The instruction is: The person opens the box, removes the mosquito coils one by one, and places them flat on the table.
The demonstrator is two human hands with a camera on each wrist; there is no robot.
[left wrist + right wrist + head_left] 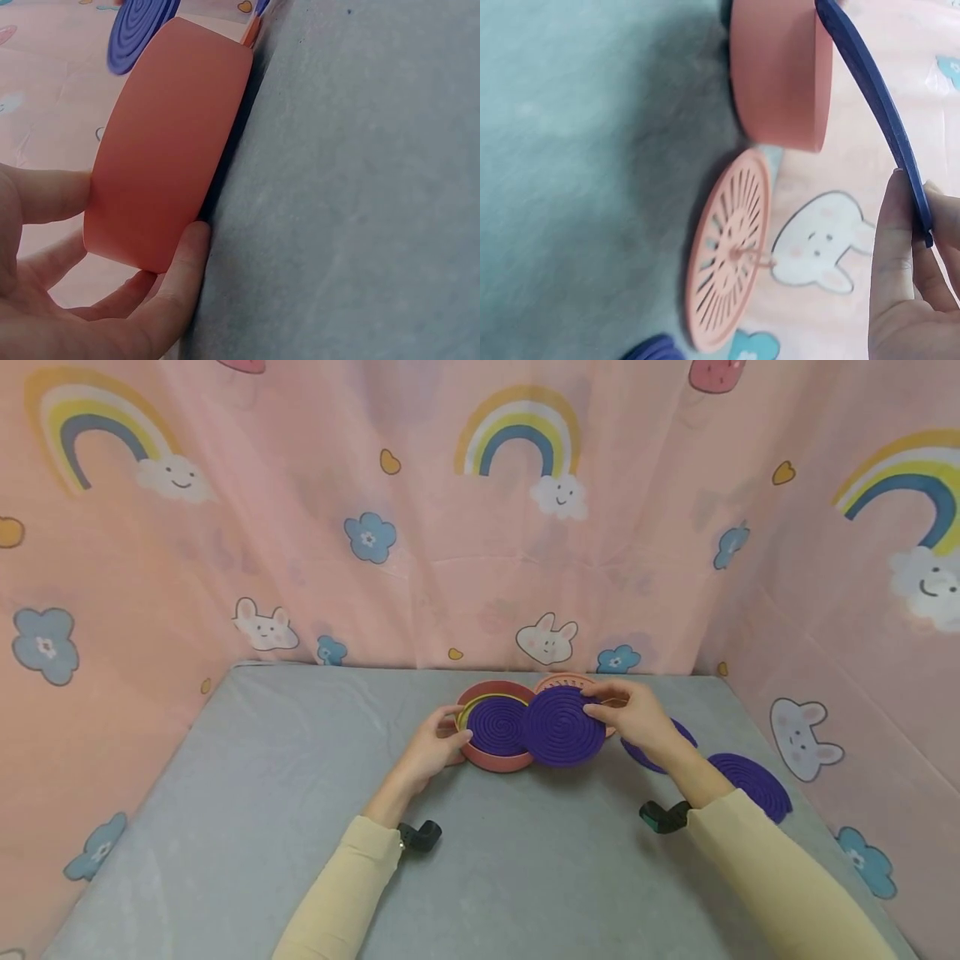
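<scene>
My left hand (433, 745) grips the side of a round pink box (501, 767), thumb at the rim and fingertips low on the wall in the left wrist view. Inside the box lies a purple spiral mosquito coil (491, 725), with a yellow rim (463, 714) showing around its left side. Between thumb and fingers, my right hand (637, 714) pinches another purple mosquito coil (562, 727) by its edge. That coil is tilted and overlaps the box's right side in the head view. From the right wrist it appears edge-on, as a thin disc (874, 86).
Behind the held coil lies a pink slotted lid (727, 251) with a small upright prong. Two more purple coils, one partly under my right arm (681, 732) and one farther right (750, 783), lie on the grey table (300, 793). Patterned pink curtains (450, 593) stand around the table.
</scene>
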